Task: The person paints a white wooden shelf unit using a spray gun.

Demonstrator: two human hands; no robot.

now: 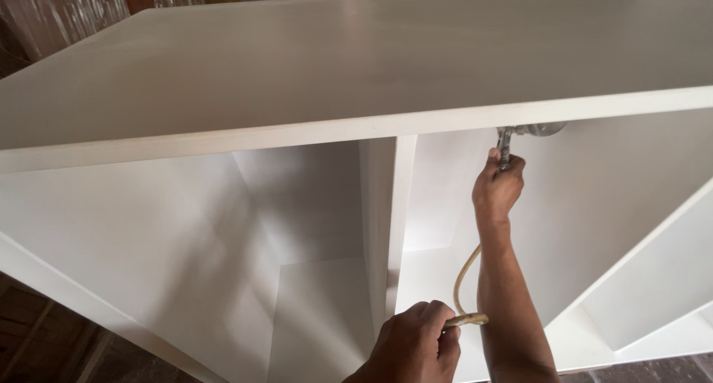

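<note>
Hose (466, 279) and spray gun (509, 141) are what the two hands share inside a large white cabinet (312, 63), which has a broad flat top panel and open compartments below. The right hand (496, 188) is raised inside the right-hand compartment, its fingers wrapped shut around the gun's metal grip, with the tool's body tucked close under the front edge of the top panel; part of the gun, including what looks like a rounded metal cup, is hidden behind that edge, so I cannot tell where the nozzle points. Held this high, the gun sits near the underside of the top and the upper part of the back wall, which would be hard to reach from outside the opening. The left hand (416, 346) is low, near the bottom of the view, fist closed on the pale, yellowish hose where it loops down from the gun; this grip seems to gather the slack and keep the line off the white inner faces and clear of the right forearm. An upright divider (386, 227) stands just left of the raised arm and separates this bay from a deeper, shadowed one on the left. To the right, a slanted white shelf board (653, 271) leans across the compartment, apart from both hands. Beyond the cabinet's top edge, dim workshop clutter and plastic sheeting (67, 11) show faintly.
</note>
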